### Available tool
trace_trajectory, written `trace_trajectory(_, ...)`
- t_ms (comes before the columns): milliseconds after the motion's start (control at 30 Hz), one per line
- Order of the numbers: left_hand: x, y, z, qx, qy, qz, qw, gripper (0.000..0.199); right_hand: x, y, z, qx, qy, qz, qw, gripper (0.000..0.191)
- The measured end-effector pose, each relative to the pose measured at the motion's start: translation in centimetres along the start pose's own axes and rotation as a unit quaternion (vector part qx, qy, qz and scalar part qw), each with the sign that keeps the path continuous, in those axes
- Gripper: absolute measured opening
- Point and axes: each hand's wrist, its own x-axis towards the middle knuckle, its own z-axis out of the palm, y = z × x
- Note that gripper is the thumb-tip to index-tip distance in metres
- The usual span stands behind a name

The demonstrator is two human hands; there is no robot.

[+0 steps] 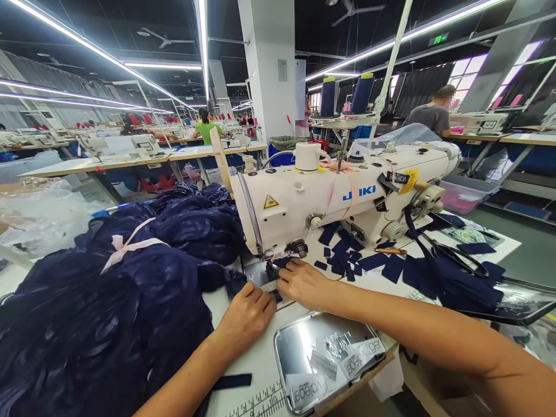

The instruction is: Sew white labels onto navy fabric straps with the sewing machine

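Note:
A white sewing machine (pixel 278 200) stands before me, its presser foot (pixel 271 269) over the metal needle plate (pixel 256 273). My right hand (pixel 306 285) is closed beside the foot, fingertips pinching a navy fabric piece (pixel 282 262). Just left of it my left hand (pixel 248 313) is curled, knuckles up, on a narrow navy strip (pixel 277 296) that shows between the two hands. What its fingertips grip is mostly hidden. A large heap of navy garments (pixel 99 295), tied with a pale ribbon (pixel 130 246), lies left of the machine, one end reaching toward the plate.
Small navy cut pieces (pixel 373 262) and black scissors (pixel 460 258) lie to the right. A metal tray (pixel 299 341) with printed labels sits in front. Behind are thread cones (pixel 362 94), a pillar (pixel 271 69) and people at other machines. A loose navy strip (pixel 234 380) lies near the front edge.

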Motion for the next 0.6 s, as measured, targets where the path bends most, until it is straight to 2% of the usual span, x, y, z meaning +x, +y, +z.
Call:
trace_trajectory(100,0.2,0.0,-0.2,-0.014,0.009,0.012,1.000,0.029,0.5,-0.4,-0.2,0.009,-0.015,0.007,1.000,0.010)
trace_trajectory(333,0.3,-0.2,-0.1,-0.092,0.009,0.025,0.995,0.032,1.0,-0.3,1.2,0.125,0.023,0.090,0.988,0.010)
trace_trajectory(600,0.4,-0.3,0.5,-0.155,0.015,-0.015,0.988,0.030,1.0,-0.5,1.2,0.144,0.028,0.079,0.986,0.013)
